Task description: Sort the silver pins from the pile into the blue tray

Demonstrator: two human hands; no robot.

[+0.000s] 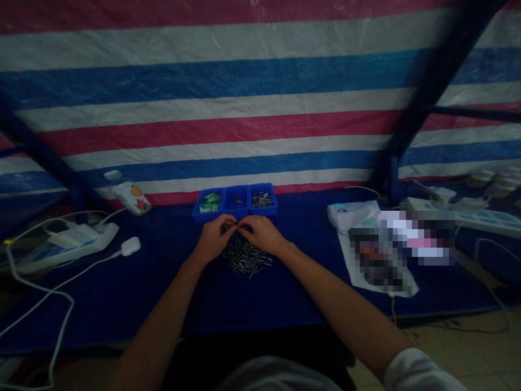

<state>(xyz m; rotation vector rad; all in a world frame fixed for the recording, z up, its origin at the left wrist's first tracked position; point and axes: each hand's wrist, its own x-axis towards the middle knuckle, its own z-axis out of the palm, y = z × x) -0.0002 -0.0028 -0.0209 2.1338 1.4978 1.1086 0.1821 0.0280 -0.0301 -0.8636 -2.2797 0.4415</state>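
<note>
My left hand (214,237) and my right hand (260,233) meet over the table, their fingertips pinched close together. Whatever they hold between them is too small and dark to make out. Just below and partly behind the hands lies a pile of thin, dark metal pins or screws (249,259). Beyond the fingertips stands a blue three-compartment tray (236,215). Its left compartment has green and whitish small packets (210,202). A few small pieces (236,200) lie in the middle one, and many small metal pieces (261,200) fill the right one.
On the blue table (252,309), a power strip (77,247) with cables and a white charger (130,246) sit left, near a bottle (128,193). To the right are a tissue pack (353,215), a blurred item on paper (376,260) and another power strip (484,221). Striped sheeting (260,125) hangs behind.
</note>
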